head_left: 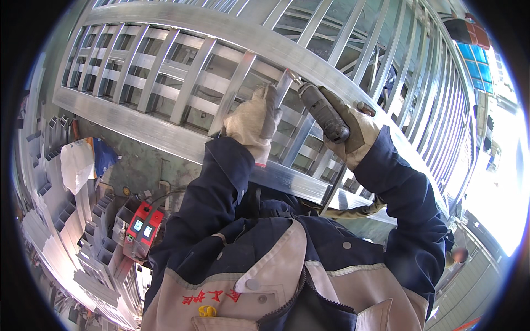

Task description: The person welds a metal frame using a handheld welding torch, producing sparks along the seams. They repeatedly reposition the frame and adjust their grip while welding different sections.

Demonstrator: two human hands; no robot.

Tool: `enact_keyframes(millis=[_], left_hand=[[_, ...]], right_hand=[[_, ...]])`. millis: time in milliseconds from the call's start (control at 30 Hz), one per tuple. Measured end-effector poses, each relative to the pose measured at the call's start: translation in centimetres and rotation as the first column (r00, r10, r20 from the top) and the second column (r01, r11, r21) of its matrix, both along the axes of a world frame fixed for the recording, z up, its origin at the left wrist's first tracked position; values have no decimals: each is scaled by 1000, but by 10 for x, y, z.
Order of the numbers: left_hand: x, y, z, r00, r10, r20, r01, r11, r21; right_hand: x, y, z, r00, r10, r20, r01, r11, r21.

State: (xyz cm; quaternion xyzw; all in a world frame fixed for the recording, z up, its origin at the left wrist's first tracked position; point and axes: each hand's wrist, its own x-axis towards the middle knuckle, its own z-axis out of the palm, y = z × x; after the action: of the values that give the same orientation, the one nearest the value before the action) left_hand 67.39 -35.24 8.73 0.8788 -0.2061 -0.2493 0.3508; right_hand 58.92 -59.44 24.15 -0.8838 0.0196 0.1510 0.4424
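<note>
My right hand [356,135], in a pale work glove, is closed round a dark handheld welding gun [326,113]. The gun's slim metal nozzle [293,76] points up and left, at the upper end of a metal slat [283,87], near the frame's long rail. My left hand [254,124], gloved too, is closed around that slat, just left of the gun; its fingertips are partly hidden. Both hands are over a large silvery metal frame [138,124] made of long rails and crosswise slats.
Another barred metal panel [430,105] extends to the far right. A red box with small displays [144,226] stands at lower left, by stacked metal profiles [83,237]. A tan-sleeved hose [353,212] runs below the frame near my right forearm. A white and blue cloth or bag [77,163] lies left.
</note>
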Motion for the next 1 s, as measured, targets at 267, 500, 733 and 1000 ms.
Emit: enact_keyframes(millis=[267,500,733,1000], left_hand=[[1,-4,1,903,190,-384,-267,950,-159],[0,-4,3,951,146,-273,-185,975,-123],[-3,-4,-5,988,96,-119,-123,960,-251],[-4,-10,-15,655,147,-741,-552,763,-337]], right_hand=[[-2,-3,-2,1000,1,-2,-1,1000,2],[-2,-5,-5,1000,1,-2,-1,1000,11],[-3,-8,-7,1000,-1,1,1,1000,13],[-5,-10,-10,1000,4,-3,-4,1000,21]])
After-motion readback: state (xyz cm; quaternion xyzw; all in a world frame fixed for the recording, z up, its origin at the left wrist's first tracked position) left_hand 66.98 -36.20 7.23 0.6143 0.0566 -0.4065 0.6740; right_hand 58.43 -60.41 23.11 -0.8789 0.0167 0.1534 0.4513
